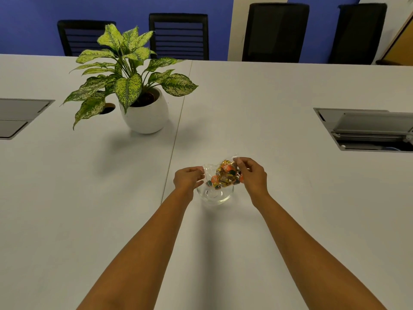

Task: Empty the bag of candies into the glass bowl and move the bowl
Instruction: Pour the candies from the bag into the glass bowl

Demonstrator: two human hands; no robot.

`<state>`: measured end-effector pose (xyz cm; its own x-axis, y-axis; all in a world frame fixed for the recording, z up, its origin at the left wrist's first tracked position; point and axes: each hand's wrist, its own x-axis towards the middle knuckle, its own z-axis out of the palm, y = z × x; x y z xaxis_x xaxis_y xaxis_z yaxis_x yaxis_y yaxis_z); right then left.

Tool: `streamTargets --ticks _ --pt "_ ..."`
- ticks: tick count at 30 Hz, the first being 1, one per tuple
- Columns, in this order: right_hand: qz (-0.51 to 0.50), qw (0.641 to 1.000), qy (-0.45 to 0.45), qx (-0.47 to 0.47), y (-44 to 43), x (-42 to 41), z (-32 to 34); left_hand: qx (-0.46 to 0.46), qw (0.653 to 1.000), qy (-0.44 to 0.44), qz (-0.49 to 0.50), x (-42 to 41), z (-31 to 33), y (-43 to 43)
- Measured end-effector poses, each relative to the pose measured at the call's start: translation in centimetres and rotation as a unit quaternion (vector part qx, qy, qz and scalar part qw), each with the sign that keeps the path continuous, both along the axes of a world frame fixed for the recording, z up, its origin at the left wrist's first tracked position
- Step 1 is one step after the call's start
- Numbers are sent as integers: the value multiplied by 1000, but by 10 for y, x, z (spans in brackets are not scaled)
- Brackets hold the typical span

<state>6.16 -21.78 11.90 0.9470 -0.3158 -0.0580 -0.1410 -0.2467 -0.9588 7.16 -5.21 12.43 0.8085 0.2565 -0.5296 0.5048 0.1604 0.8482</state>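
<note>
- A white table (268, 97) fills most of the view, with a seam running down its middle and a cable hatch (366, 129) set into it on the right.
- Black chairs (178, 36) stand along its far edge.
- A plant (127, 70) in a white pot (145, 117) sits far left of the hands.
- The glass bowl (215, 194) stands on the table just right of the seam, between the two wrists.
- The clear bag (221, 175) hangs directly above the bowl, tilted, full of orange and gold candies (225, 175).
- The left hand (188, 177) pinches the bag's left edge, fingers curled closed.
- The right hand (252, 173) pinches its upper right corner between thumb and fingertips.
</note>
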Motion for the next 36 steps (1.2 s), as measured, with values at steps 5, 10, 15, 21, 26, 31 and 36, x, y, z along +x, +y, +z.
streamTargets --ticks 5,10,15,21,26,31,36 --pt "18 997 -34 -67 4 -1 0 11 1000 6 -2 0 -8 1" --pt "29 988 -64 -140 10 -2 5 28 999 18 0 0 -15 1" --pt "36 972 -101 -210 13 -3 14 24 1000 16 -6 1 -18 0" --pt "20 968 -115 -221 14 -2 18 19 1000 -1 -4 3 -17 3" --pt "-4 985 -98 -139 16 0 19 38 998 -56 2 2 -10 -2" --pt "-11 992 -73 -98 20 -3 23 12 994 -105 4 -2 1 -10" --pt "-27 995 -39 -93 23 -10 23 29 984 -168 43 -12 10 -22"
